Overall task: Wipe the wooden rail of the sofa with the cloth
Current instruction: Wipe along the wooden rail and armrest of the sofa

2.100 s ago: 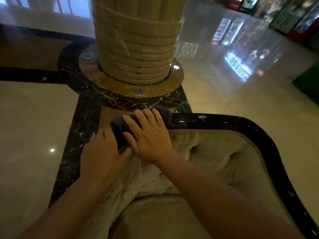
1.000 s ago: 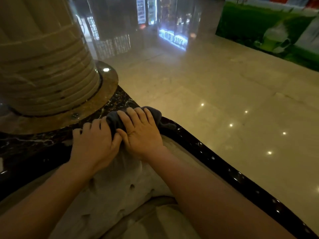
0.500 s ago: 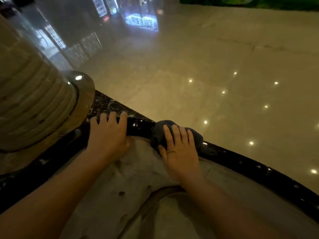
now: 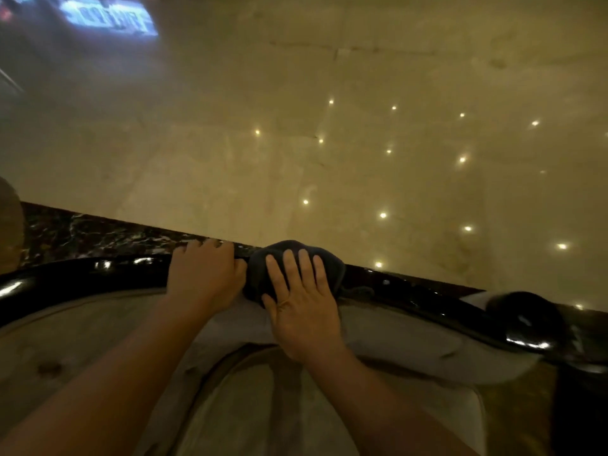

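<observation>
A glossy dark wooden rail (image 4: 411, 296) curves along the top of the beige sofa back, running from the left edge to a rounded knob at the right. A dark grey cloth (image 4: 332, 268) is bunched on the rail near the middle. My right hand (image 4: 301, 307) lies flat on the cloth, fingers spread, pressing it onto the rail. My left hand (image 4: 205, 278) grips the bare rail right beside the cloth, fingers curled over the far edge and touching the cloth's left side.
Beige tufted upholstery (image 4: 82, 340) fills the near side below the rail. Beyond the rail lies a polished beige marble floor (image 4: 362, 159) with light reflections and a dark marble border strip (image 4: 82, 232). A column base (image 4: 8, 225) shows at the far left edge.
My right hand and the cloth have slid rightward along the rail, away from the column. My left hand followed along the rail and is now against the cloth again. The view has swung right.
</observation>
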`<state>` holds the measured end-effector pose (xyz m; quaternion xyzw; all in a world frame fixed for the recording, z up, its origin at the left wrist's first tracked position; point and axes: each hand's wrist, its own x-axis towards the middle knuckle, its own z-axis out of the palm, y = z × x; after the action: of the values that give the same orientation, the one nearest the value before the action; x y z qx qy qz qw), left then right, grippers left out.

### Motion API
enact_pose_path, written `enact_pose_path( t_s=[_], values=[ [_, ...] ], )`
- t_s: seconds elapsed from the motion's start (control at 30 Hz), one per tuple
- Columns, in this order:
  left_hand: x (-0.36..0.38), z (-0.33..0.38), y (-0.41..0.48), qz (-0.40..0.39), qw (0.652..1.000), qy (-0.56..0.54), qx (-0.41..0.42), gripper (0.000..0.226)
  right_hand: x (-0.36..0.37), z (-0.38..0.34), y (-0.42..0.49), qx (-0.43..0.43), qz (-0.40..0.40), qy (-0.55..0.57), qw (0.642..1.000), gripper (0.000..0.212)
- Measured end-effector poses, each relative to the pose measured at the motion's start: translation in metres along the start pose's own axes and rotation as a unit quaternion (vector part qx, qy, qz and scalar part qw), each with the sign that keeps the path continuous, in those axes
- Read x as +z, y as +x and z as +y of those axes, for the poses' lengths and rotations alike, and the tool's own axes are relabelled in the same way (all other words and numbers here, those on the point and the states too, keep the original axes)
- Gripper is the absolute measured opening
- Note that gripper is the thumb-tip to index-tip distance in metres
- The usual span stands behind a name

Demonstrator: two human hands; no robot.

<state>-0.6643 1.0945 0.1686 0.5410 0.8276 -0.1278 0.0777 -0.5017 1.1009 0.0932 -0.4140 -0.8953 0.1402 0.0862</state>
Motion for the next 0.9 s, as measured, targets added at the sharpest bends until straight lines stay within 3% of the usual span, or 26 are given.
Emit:
enact_pose_path(
  t_s=[0.2,0.37,0.47,0.57,0.7,0.8,0.83,0.9],
  values=[
    [0.012,0.045,0.008,0.017,0.999,-0.037,-0.017,0.045,-0.014,0.026,-0.023,0.060,0.014,-0.027,0.998,0.062],
    [0.019,0.053,0.033,0.038,0.983,-0.111,-0.139,0.067,-0.016,0.046,-0.045,0.096,0.041,-0.016,0.994,0.064],
    [0.028,0.067,0.030,0.039,0.980,-0.064,-0.184,0.075,-0.014,0.065,-0.068,0.148,0.038,-0.009,0.988,0.065],
    [0.028,0.074,0.025,0.098,0.973,-0.078,-0.193,0.075,-0.023,0.088,-0.092,0.188,0.046,-0.017,0.981,0.064],
    [0.023,0.101,0.031,0.101,0.975,-0.083,-0.177,0.072,-0.043,0.116,-0.112,0.265,0.068,-0.024,0.961,0.067],
    [0.029,0.099,0.036,0.119,0.971,-0.085,-0.190,0.071,-0.051,0.094,-0.081,0.327,0.047,0.005,0.944,0.080],
    [0.031,0.094,0.038,0.128,0.969,-0.088,-0.193,0.072,-0.051,0.080,-0.061,0.315,0.030,0.024,0.948,0.084],
    [0.034,0.083,0.044,0.148,0.965,-0.088,-0.199,0.072,-0.042,0.045,-0.023,0.208,-0.035,0.029,0.977,0.087]
  ],
)
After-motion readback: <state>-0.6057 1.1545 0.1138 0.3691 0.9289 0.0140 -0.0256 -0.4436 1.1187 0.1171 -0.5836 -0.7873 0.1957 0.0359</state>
